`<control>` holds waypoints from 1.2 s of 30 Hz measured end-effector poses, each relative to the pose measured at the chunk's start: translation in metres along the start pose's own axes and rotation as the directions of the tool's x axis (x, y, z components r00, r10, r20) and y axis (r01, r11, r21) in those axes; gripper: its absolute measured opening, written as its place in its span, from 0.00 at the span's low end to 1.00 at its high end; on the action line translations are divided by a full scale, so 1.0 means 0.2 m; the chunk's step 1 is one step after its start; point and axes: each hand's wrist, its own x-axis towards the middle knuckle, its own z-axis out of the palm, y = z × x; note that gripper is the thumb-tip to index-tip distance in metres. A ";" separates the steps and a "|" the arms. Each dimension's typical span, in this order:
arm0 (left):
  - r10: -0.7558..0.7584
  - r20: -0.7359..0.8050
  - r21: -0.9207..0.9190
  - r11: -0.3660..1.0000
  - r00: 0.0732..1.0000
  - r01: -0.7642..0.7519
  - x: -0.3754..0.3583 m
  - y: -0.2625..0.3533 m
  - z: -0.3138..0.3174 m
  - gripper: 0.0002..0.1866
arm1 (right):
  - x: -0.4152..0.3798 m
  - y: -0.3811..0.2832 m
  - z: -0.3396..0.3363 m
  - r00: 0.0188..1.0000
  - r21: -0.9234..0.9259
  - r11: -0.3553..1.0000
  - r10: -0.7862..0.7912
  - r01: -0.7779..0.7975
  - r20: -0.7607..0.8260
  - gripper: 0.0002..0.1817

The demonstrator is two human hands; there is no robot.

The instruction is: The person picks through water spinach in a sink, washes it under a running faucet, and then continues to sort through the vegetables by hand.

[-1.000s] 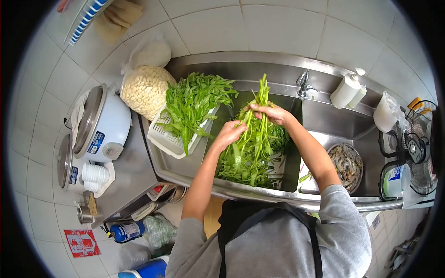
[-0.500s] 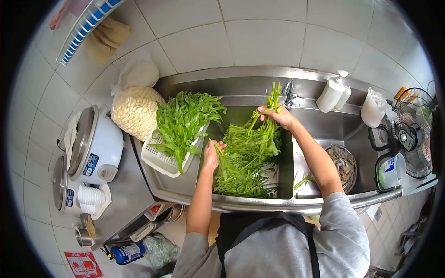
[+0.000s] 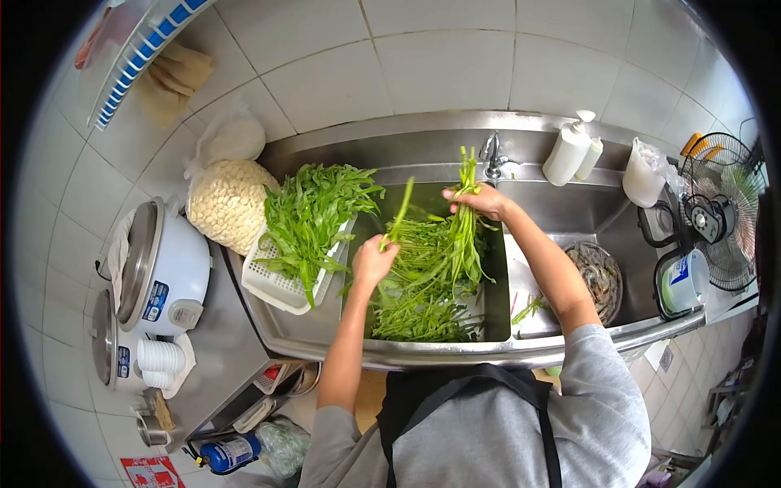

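Observation:
My right hand (image 3: 480, 200) grips a bunch of leafy green stems (image 3: 460, 237) by its stalk ends, above the left basin of the steel sink (image 3: 423, 353). The bunch hangs down onto more loose greens (image 3: 416, 307) lying in the basin. My left hand (image 3: 373, 262) is closed around a single long green stalk (image 3: 398, 215) that points up and away from me. To the left, a white perforated basket (image 3: 277, 283) rests on the sink's edge and holds a heap of leafy greens (image 3: 311, 210).
A bowl of raw shrimp (image 3: 598, 275) sits in the right basin, and the tap (image 3: 490, 153) with two white bottles (image 3: 567, 153) stands behind. Left of the sink are a mesh bag of pale pieces (image 3: 228, 200) and two rice cookers (image 3: 163, 259). A fan (image 3: 716, 213) stands far right.
My left hand let go of the bunch, dipped toward the basin and came up holding a single stalk. My right hand kept the bunch raised throughout.

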 end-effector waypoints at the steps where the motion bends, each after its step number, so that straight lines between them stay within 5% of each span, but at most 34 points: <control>1: 0.001 0.005 0.002 1.000 1.000 -0.001 0.00 -0.07 0.02 0.17 | 0.01 0.04 -0.04 1.000 0.061 0.998 -0.016 0.017 -0.017 0.22; 4: -0.055 0.076 0.196 0.980 0.996 0.039 -0.07 -0.17 0.08 0.17 | -0.02 0.04 -0.10 0.996 0.117 0.991 0.067 -0.061 -0.054 0.21; 8: 0.003 0.201 0.030 1.000 0.980 -0.009 -0.19 0.03 0.09 0.17 | -0.02 0.01 -0.13 0.995 0.107 0.989 0.100 -0.099 -0.005 0.26; 10: 0.275 0.183 -0.211 0.949 0.944 -0.235 -0.21 0.07 0.15 0.15 | 0.01 0.01 -0.13 0.994 0.122 0.987 0.110 -0.108 -0.003 0.29; 13: 0.190 0.384 -0.122 0.980 0.904 -0.154 -0.21 0.21 0.16 0.16 | 0.06 0.01 -0.11 0.991 0.140 0.981 0.133 -0.133 0.008 0.29; 16: 0.138 0.380 -0.108 0.989 0.915 -0.104 -0.18 0.21 0.22 0.18 | 0.08 0.00 -0.07 0.981 0.127 0.975 0.191 -0.184 -0.041 0.30; 17: 0.252 0.326 -0.264 0.950 0.911 -0.169 -0.14 0.12 0.29 0.19 | 0.07 -0.01 -0.07 0.980 0.130 0.974 0.194 -0.187 -0.039 0.30; 20: 0.264 0.258 -0.302 0.936 0.929 -0.182 -0.13 0.08 0.25 0.19 | 0.06 -0.01 -0.09 0.975 -0.052 0.977 0.201 -0.207 -0.097 0.32; 22: 0.234 0.336 -0.301 0.945 0.912 -0.132 -0.13 0.10 0.15 0.18 | 0.08 0.01 -0.12 0.982 -0.116 0.975 0.187 -0.188 -0.015 0.33; 25: 0.047 0.560 -0.399 0.890 0.827 0.220 -0.11 0.11 0.07 0.14 | 0.06 0.01 -0.11 0.984 -0.095 0.981 0.175 -0.171 0.029 0.32; 28: 0.020 0.617 -0.463 0.818 0.786 0.342 -0.10 0.10 0.03 0.14 | 0.05 0.00 -0.08 0.986 -0.062 0.984 0.168 -0.166 0.018 0.30; 30: -0.016 0.556 -0.457 0.830 0.831 0.321 -0.09 0.04 0.12 0.15 | 0.07 0.01 -0.07 0.968 -0.045 0.970 0.233 -0.237 -0.092 0.30; 31: 0.146 0.175 -0.523 0.852 0.974 -0.034 -0.06 -0.03 0.24 0.16 | 0.10 0.04 -0.06 0.962 -0.032 0.965 0.254 -0.258 -0.102 0.30; 32: 0.314 -0.227 -0.440 0.812 0.922 -0.385 -0.05 -0.06 0.29 0.17 | 0.11 0.06 -0.06 0.962 -0.031 0.966 0.254 -0.258 -0.102 0.30; 33: 0.133 -0.096 -0.385 0.909 0.986 -0.160 -0.11 0.02 0.19 0.16 | 0.12 0.07 -0.05 0.964 -0.016 0.967 0.251 -0.253 -0.091 0.29; 36: 0.056 0.102 -0.232 0.972 0.993 -0.031 -0.15 0.11 0.12 0.14 | 0.16 0.11 -0.04 0.970 0.012 0.974 0.227 -0.227 -0.085 0.29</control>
